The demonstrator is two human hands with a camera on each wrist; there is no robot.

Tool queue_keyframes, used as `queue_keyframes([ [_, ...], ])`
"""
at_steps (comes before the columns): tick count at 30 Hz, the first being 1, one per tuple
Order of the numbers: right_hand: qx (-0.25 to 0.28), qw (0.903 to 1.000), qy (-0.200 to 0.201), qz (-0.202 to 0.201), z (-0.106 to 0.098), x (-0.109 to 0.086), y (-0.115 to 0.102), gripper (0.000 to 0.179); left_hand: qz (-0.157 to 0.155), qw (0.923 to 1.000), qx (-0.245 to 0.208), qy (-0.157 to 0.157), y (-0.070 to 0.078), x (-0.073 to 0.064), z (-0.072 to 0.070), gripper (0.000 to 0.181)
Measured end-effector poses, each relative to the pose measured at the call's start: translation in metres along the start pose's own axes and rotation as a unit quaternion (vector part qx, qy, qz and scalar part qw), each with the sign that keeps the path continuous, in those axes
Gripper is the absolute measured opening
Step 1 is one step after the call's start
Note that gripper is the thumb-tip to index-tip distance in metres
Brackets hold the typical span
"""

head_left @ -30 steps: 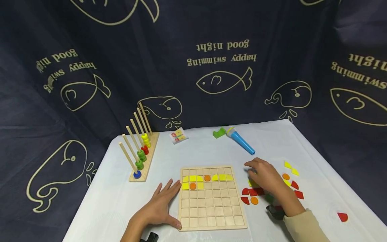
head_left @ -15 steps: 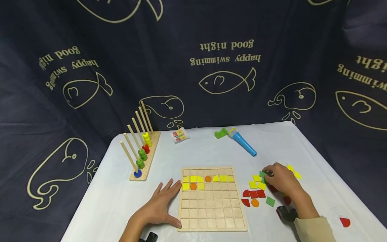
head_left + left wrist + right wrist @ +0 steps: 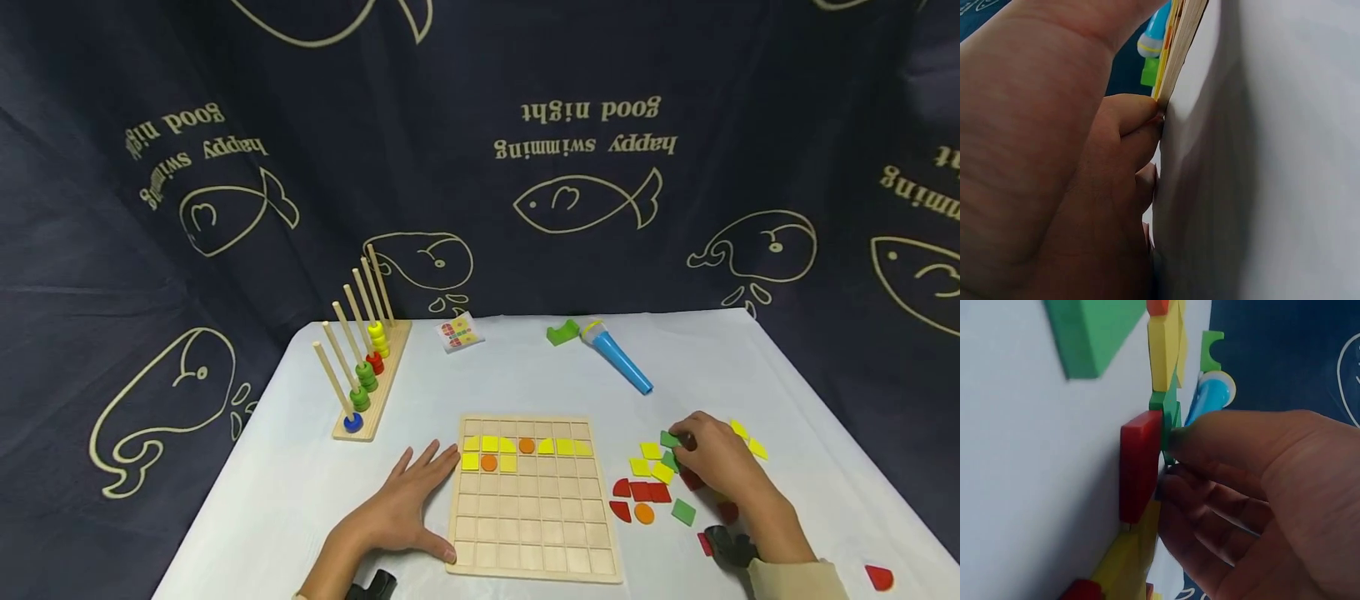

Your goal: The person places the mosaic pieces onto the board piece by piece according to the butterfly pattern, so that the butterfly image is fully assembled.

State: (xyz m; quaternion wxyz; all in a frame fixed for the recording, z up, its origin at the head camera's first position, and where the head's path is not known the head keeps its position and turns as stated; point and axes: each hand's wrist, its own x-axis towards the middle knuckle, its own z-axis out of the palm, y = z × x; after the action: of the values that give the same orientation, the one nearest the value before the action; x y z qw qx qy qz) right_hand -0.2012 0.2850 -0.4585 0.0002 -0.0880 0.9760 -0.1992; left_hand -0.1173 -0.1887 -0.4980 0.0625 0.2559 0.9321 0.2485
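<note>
A square wooden grid board [image 3: 525,531] lies on the table, its upper rows partly filled with yellow pieces and orange discs. My left hand [image 3: 405,506] is spread along its left edge, thumb near the lower corner and fingertips near the upper part. In the left wrist view, the left hand [image 3: 1110,169] meets the board's edge [image 3: 1180,53]. My right hand [image 3: 716,454] is low among the loose tiles, pinching a green square tile [image 3: 669,439] between thumb and fingers. Another green tile [image 3: 670,461] lies beside the thumb. In the right wrist view the curled right hand [image 3: 1241,487] partly covers these tiles.
Loose yellow tiles [image 3: 640,467], red pieces [image 3: 640,492], an orange disc [image 3: 643,513] and a green tile [image 3: 683,512] lie right of the board. Farther back are a peg stand [image 3: 386,383], a pattern card [image 3: 459,332], a green arch block [image 3: 562,332] and a blue toy microphone [image 3: 618,361].
My right hand has moved from above the yellow tiles rightward to the green tiles and taken hold of one. The left hand keeps its place at the board. The head view has shifted slightly.
</note>
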Motion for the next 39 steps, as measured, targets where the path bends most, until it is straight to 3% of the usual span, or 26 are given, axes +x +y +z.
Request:
queue_keyframes([
  [7, 0.006, 1.0, -0.001, 0.007, 0.0, 0.001, 0.0, 0.04, -0.011, 0.9999, 0.001, -0.005, 0.001, 0.0, 0.002, 0.135],
  [15, -0.021, 0.9997, -0.002, -0.007, 0.001, 0.008, -0.005, 0.036, -0.017, 0.9998, -0.006, 0.0, 0.0, -0.001, 0.005, 0.135],
  [21, -0.003, 0.9987, -0.001, -0.05, 0.006, 0.01, -0.023, 0.032, -0.018, 0.9998, 0.0, 0.004, -0.002, 0.001, 0.006, 0.135],
  [29, 0.034, 0.9966, -0.024, -0.072, 0.023, 0.01, -0.055, 0.037, -0.014, 0.9999, -0.004, 0.008, -0.002, 0.003, 0.008, 0.127],
  [34, 0.036, 0.9933, -0.021, -0.108, 0.034, 0.01, -0.073, 0.035, -0.012, 0.9999, -0.007, 0.008, 0.001, 0.003, 0.009, 0.115],
  [39, 0.04, 0.9878, -0.017, -0.15, 0.037, 0.008, -0.088, 0.031, -0.008, 0.9999, -0.008, 0.008, 0.005, 0.004, 0.007, 0.115],
])
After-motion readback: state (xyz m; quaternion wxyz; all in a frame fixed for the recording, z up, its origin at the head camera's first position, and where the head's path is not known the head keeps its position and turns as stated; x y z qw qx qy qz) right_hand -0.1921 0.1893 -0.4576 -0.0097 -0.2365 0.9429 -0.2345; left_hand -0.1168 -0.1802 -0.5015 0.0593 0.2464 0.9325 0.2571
